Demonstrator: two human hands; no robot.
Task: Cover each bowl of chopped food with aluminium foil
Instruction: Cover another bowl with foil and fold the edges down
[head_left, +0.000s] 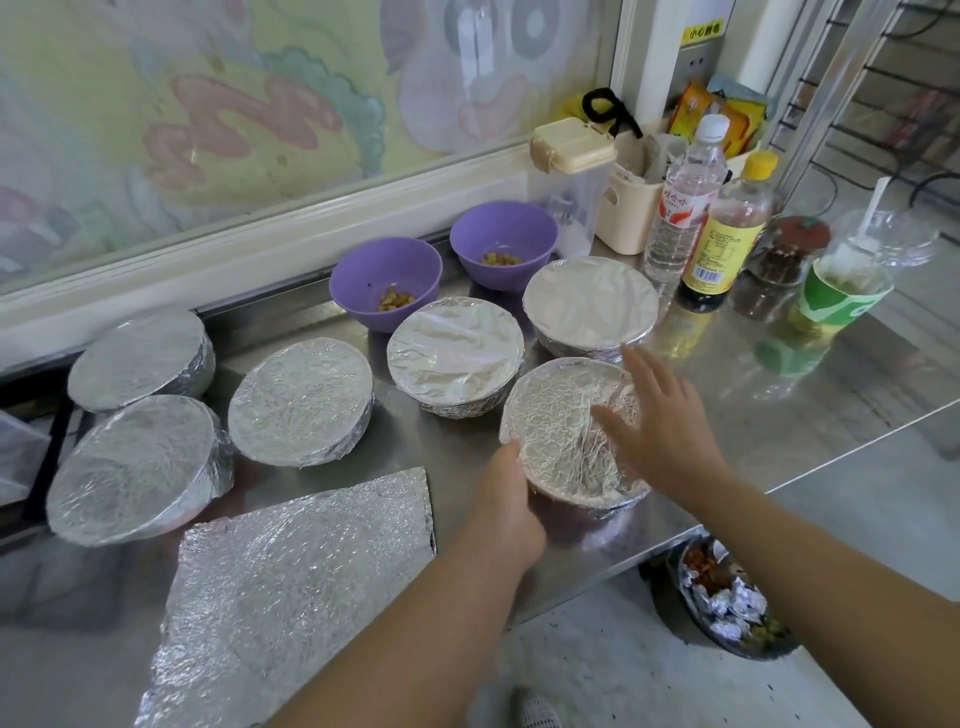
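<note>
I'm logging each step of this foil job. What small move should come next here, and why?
Probably let go of the near foil-covered bowl, which already looks wrapped under the left hand and right hand, and reach for the loose foil sheet: two purple bowls of chopped food remain uncovered.

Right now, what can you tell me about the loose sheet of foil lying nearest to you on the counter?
The loose foil sheet is a silvery, roughly rectangular piece, finely crinkled all over, with faint curved creases across its surface. It lies flat and unfolded on the steel counter, turned at an angle to the front edge. Its far right corner looks slightly ragged. It covers no bowl, and neither hand touches it; the left forearm crosses just beside its right edge.
</note>
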